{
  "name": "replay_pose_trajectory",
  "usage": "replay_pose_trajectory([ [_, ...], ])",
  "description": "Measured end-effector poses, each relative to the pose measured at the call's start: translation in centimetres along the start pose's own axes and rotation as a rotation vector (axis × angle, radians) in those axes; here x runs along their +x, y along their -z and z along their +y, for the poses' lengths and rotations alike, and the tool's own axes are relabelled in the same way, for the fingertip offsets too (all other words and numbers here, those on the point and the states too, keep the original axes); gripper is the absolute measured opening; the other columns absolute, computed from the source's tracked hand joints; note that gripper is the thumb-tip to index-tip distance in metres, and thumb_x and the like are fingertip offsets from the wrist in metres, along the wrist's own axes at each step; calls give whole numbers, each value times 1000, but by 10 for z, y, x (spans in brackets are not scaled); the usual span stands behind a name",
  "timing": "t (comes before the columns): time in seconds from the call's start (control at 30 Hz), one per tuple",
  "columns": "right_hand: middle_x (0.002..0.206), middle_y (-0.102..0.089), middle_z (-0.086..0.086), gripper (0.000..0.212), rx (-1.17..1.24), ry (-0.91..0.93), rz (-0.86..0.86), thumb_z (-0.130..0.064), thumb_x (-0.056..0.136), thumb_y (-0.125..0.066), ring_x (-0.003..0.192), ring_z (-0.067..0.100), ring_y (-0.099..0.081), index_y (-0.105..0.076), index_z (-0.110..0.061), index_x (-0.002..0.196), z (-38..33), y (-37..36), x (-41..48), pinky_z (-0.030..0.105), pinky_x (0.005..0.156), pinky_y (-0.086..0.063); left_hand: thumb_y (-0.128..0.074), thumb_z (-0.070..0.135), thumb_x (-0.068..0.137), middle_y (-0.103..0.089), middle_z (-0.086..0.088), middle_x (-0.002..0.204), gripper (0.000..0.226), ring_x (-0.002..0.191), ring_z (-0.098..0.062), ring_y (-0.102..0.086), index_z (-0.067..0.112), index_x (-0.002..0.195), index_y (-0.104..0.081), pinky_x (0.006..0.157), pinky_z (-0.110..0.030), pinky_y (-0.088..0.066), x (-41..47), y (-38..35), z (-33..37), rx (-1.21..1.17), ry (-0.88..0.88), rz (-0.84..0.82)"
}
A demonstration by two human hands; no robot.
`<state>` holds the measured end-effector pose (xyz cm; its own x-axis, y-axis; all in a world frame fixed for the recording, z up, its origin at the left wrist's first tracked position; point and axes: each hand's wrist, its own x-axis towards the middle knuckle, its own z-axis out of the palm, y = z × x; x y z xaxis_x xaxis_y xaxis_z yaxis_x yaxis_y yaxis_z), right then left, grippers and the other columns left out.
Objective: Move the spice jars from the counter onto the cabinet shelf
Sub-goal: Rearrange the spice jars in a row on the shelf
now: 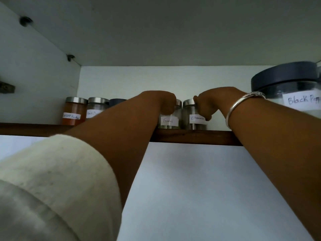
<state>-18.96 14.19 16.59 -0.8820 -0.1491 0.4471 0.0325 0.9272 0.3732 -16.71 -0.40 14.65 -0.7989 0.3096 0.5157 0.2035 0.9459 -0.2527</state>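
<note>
Both arms reach up to a wooden cabinet shelf [194,136]. My left hand [163,102] grips a glass jar labelled Fennel [171,121] that stands on the shelf. Beside it on the right stands a jar labelled Cinnamon [194,122] with a steel lid, and my right hand [208,105] grips it. The two jars stand almost touching. Further left on the shelf are an orange-filled spice jar [73,110], a second steel-lidded jar [95,108] and a dark-lidded jar [117,101], the last two partly hidden by my left forearm.
A large jar with a dark lid, labelled Black Pepper [291,91], stands at the shelf's right end close to my right wrist. The cabinet's left wall [34,66] and ceiling enclose the shelf. A white back panel lies below.
</note>
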Motion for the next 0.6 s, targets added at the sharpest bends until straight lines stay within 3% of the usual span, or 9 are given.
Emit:
replay_pose_trajectory([
  [0.13,88,-54,5,66,12,-29,-29,-21,75,-63,96,27,-59,-41,-12,137,0,-1,2,42,89,-50,-38,5,94,-37,-18,145,44,129,-29,-42,2,138,-39,103,-33,-36,-5,-2,1,26,9,-36],
  [0.23,121,-56,13,80,-8,-27,8,-27,78,-63,106,29,-57,-23,-12,146,0,-9,6,36,86,-48,-36,3,94,-26,-20,150,47,132,-30,-37,3,142,-32,103,-32,-34,-8,-3,2,32,-5,-34],
  [0.3,127,-54,14,86,-48,-10,60,-29,77,-64,107,31,-57,-16,-11,146,0,-16,8,37,83,-47,-36,2,94,-22,-19,152,50,136,-30,-32,5,144,-29,105,-32,-31,-10,-2,2,12,-12,-29],
  [0.53,130,-51,14,80,-66,15,128,-15,80,-60,112,31,-54,-16,-18,147,1,-22,6,41,90,-48,-38,4,96,-21,-18,153,51,137,-30,-29,5,145,-24,106,-32,-29,-14,-3,5,-16,-12,-22],
  [0.6,132,-49,14,81,-82,16,132,-14,81,-58,115,32,-52,-13,-21,148,3,-22,5,41,91,-46,-37,2,95,-13,-19,155,53,138,-31,-28,4,146,-22,107,-32,-29,-15,-3,5,-7,-6,-29],
])
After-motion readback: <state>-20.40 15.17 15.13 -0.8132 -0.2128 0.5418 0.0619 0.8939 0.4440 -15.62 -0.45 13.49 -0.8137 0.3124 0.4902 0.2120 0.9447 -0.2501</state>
